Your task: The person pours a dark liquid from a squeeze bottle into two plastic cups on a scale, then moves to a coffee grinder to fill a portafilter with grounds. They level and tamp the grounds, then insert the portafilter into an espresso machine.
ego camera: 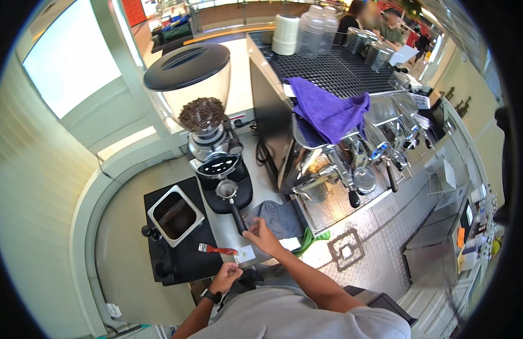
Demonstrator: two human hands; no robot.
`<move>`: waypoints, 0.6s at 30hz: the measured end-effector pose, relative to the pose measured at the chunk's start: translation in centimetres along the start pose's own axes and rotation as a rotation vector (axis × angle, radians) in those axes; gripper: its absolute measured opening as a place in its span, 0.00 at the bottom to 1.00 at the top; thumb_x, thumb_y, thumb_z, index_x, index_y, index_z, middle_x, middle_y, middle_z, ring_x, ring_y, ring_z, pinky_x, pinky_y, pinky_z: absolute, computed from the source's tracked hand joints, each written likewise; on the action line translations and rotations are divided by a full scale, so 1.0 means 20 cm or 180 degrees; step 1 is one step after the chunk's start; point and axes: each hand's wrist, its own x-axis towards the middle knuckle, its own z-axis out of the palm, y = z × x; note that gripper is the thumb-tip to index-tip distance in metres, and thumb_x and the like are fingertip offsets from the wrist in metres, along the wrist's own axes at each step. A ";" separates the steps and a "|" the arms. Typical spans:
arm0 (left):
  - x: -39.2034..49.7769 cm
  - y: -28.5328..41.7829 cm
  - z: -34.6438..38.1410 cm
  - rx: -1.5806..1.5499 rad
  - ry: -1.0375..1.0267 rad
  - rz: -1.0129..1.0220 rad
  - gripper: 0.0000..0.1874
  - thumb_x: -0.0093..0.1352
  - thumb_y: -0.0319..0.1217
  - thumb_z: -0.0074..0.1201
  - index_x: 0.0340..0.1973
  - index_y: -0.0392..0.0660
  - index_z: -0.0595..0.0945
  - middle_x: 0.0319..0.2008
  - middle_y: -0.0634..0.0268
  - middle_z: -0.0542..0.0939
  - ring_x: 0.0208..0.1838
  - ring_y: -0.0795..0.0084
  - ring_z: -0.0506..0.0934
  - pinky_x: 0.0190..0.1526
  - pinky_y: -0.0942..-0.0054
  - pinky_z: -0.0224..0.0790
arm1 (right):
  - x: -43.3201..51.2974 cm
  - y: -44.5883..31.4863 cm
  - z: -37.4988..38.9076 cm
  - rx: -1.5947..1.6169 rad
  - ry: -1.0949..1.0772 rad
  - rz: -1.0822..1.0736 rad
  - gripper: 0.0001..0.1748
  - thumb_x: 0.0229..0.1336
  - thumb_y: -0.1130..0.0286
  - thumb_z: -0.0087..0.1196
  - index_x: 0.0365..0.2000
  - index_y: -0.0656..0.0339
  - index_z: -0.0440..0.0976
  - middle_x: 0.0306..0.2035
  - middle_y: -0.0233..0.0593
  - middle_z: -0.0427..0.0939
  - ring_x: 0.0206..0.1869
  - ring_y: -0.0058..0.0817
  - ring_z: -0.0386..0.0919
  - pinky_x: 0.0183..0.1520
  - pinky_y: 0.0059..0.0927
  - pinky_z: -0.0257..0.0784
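Note:
A portafilter (227, 190) rests in the fork of a coffee grinder (219, 165), its black handle pointing towards me. My right hand (261, 236) is at the end of that handle with the fingers apart; whether the thumb touches it is hard to tell. Dark coffee beans (201, 113) fill the bottom of the grinder's clear hopper. Close to my body, my left hand (226, 276) is loosely curled with nothing visible in it. Just beyond it, a red-handled brush (217, 249) lies across the edge of a black mat (187, 258), beside a small white card (244, 254).
On the mat stand a steel container (176, 216) and a black tamper (151, 232). An espresso machine (329, 186) with a purple cloth (325, 110) on it stands right. A grey cloth (278, 218) and a green cloth (310, 242) lie near my right forearm. People sit beyond the counter.

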 end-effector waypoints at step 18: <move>0.48 0.23 0.44 0.1994 -0.0238 -0.0450 0.32 0.76 0.56 0.42 0.29 0.38 0.81 0.24 0.55 0.79 0.31 0.64 0.78 0.37 0.64 0.70 | -0.69 0.28 -0.90 -0.1266 -0.0444 0.1386 0.33 0.72 0.46 0.42 0.36 0.72 0.78 0.34 0.62 0.81 0.39 0.53 0.79 0.47 0.45 0.71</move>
